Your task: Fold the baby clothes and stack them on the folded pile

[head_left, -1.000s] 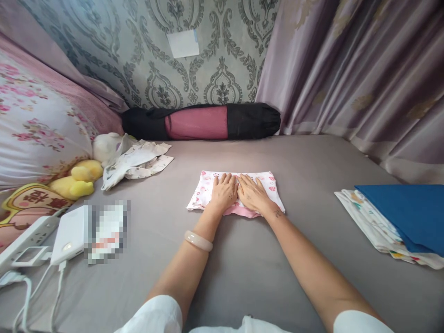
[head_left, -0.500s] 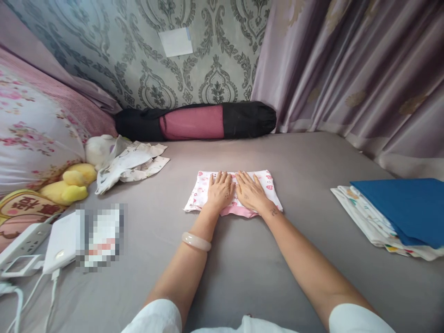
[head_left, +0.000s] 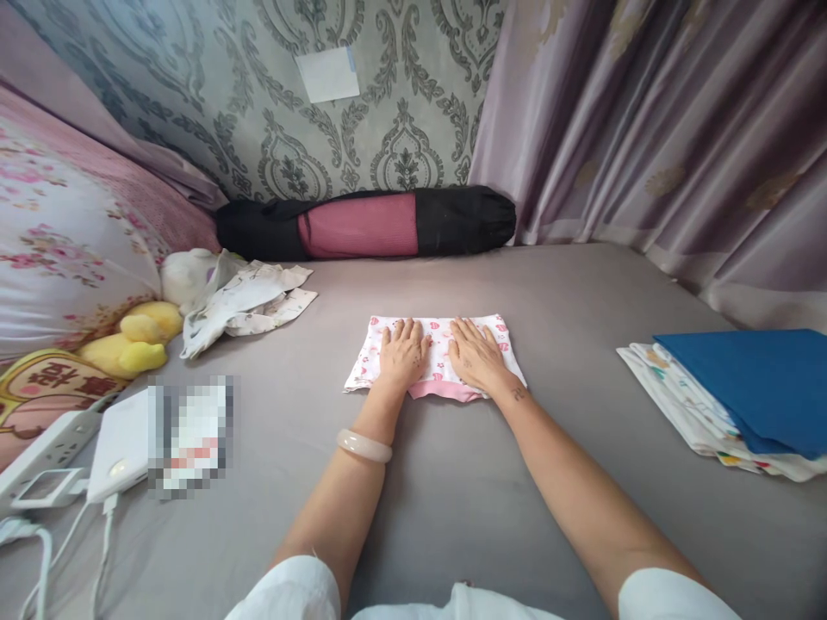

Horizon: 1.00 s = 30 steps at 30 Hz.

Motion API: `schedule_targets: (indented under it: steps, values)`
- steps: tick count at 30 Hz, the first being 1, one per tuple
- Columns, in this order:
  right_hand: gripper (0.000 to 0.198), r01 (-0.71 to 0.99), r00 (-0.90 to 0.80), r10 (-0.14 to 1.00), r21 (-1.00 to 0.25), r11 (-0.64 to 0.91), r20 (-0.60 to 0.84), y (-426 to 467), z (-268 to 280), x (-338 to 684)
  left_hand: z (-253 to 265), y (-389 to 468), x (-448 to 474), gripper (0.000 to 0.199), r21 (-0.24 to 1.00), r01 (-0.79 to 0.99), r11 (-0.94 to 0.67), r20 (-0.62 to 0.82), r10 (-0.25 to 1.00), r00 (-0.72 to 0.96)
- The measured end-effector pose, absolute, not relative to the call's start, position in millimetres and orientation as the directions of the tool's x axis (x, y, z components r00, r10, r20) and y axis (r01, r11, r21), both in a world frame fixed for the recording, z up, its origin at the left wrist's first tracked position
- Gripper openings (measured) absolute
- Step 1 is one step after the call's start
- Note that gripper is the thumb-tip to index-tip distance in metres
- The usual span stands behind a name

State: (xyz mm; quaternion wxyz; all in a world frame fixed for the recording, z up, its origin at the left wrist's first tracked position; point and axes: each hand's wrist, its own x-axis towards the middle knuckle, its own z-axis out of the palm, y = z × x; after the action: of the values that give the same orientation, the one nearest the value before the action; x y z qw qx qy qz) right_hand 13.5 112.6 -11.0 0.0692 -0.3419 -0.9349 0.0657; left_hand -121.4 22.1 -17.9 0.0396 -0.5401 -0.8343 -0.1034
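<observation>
A folded white cloth garment (head_left: 438, 353) with pink hearts and a pink edge facing me lies flat on the grey bed sheet (head_left: 452, 491). My left hand (head_left: 404, 351) rests palm down on its left half, fingers stretched away from me. On the right half lies my right hand (head_left: 476, 351), also flat with its fingers extended. A strip of the printed fabric shows between the two hands. A pale bangle (head_left: 364, 446) circles my left wrist. The fabric under my palms is hidden.
Folded cloths topped by a blue one (head_left: 749, 387) lie at right. To the left are a crumpled white garment (head_left: 251, 301), a yellow plush toy (head_left: 129, 344), a white power bank (head_left: 122, 448) and a power strip (head_left: 55, 448). A black and pink roll bag (head_left: 362, 226) lies along the wall.
My hands have slid apart over the folded garment, the left one slightly leftward and the right one rightward. The garment itself stays in the same place.
</observation>
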Motion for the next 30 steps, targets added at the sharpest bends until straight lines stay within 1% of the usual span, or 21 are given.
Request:
schedule_targets:
  steps: [4, 6, 9, 15, 18, 21, 26, 30]
  values:
    - [0.057, 0.661, -0.724, 0.677, -0.148, 0.736, 0.133, 114.6, -9.4, 19.4, -18.7, 20.0, -126.2, 0.055, 0.096, 0.877, 0.471, 0.228, 0.847, -0.48]
    - [0.057, 0.681, -0.709, 0.695, -0.135, 0.719, 0.124, 116.0, -10.8, 21.4, -21.0, 19.3, -129.3, 0.057, 0.09, 0.863, 0.498, 0.215, 0.836, -0.505]
    - [0.056, 0.694, -0.703, 0.705, -0.126, 0.709, 0.095, 117.6, -14.4, 21.8, -24.8, 19.3, -132.3, 0.059, 0.093, 0.856, 0.508, 0.18, 0.837, -0.516]
    - [0.056, 0.694, -0.697, 0.709, -0.145, 0.705, 0.109, 116.8, -15.3, 21.0, -26.5, 19.1, -132.7, 0.059, 0.097, 0.859, 0.503, 0.19, 0.838, -0.512]
    - [0.056, 0.708, -0.678, 0.723, -0.15, 0.69, 0.133, 116.3, -12.6, 22.8, -24.8, 16.8, -132.1, 0.058, 0.104, 0.853, 0.512, 0.238, 0.82, -0.521]
    - [0.057, 0.746, -0.63, 0.757, -0.135, 0.652, 0.177, 116.8, -11.9, 25.1, -23.2, 14.0, -131.7, 0.058, 0.116, 0.817, 0.565, 0.276, 0.772, -0.573]
    - [0.057, 0.772, -0.608, 0.784, -0.134, 0.621, 0.124, 117.7, -15.0, 25.4, -23.0, 13.1, -131.8, 0.06, 0.15, 0.789, 0.596, 0.178, 0.769, -0.614]
    - [0.057, 0.772, -0.609, 0.787, -0.153, 0.617, 0.099, 119.2, -13.1, 25.5, -19.9, 13.3, -131.8, 0.06, 0.152, 0.782, 0.604, 0.15, 0.768, -0.623]
